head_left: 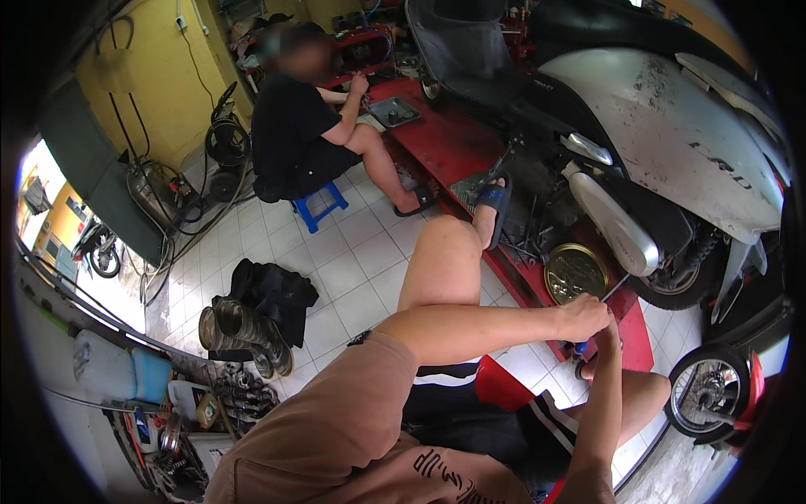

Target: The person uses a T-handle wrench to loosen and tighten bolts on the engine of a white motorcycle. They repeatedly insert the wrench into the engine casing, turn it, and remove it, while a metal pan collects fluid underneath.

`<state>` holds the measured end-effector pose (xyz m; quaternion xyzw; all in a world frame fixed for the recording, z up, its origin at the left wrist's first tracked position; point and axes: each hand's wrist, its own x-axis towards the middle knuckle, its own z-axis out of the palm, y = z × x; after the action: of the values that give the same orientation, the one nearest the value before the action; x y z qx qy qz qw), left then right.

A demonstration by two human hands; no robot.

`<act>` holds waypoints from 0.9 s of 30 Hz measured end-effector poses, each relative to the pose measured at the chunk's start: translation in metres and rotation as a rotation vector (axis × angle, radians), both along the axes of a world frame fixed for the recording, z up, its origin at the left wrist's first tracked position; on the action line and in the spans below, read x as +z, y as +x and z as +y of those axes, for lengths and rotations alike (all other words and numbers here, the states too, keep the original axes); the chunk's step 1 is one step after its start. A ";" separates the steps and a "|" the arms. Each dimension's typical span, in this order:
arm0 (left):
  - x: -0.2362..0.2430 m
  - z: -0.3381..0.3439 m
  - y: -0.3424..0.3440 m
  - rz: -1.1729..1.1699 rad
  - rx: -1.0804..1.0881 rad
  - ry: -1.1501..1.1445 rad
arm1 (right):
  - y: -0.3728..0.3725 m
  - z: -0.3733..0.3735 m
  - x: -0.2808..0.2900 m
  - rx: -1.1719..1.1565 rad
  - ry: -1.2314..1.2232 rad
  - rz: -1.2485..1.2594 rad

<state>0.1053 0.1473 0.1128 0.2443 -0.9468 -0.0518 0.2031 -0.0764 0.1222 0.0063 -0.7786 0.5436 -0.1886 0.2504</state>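
My left hand (583, 317) is closed around a screwdriver, whose thin metal shaft (620, 288) reaches up to the silver cover (623, 227) low on a scooter's side. Just below, my right hand (608, 338) is closed against the left one, with its fingers partly hidden. A blue handle end (580, 347) shows beside it, seemingly part of the same screwdriver. The grey scooter (672, 134) stands on a red lift platform (525, 290). Close to my left hand sits a round gold-rimmed tin (577, 275) with small parts in it.
Several wrenches (525, 244) lie on the platform beside my sandalled foot (494, 210). A person in black (294, 126) sits on a blue stool (320, 207) near a metal tray (393, 112). Boots (243, 328) and dark cloth stand on the tiles. A red motorbike's wheel (709, 395) is at right.
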 end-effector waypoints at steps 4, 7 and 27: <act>0.004 0.006 0.005 -0.019 0.020 0.080 | -0.005 -0.001 -0.009 -0.009 0.021 0.033; 0.008 0.003 0.004 -0.029 0.011 0.104 | -0.018 -0.003 -0.019 0.002 -0.010 0.103; -0.006 0.003 0.009 -0.108 0.090 0.242 | -0.025 -0.010 -0.052 -0.228 0.577 -0.886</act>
<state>0.1145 0.1507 0.1066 0.3117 -0.9313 -0.1431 0.1230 -0.1018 0.1118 -0.0457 -0.4603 0.4966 -0.3679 0.6374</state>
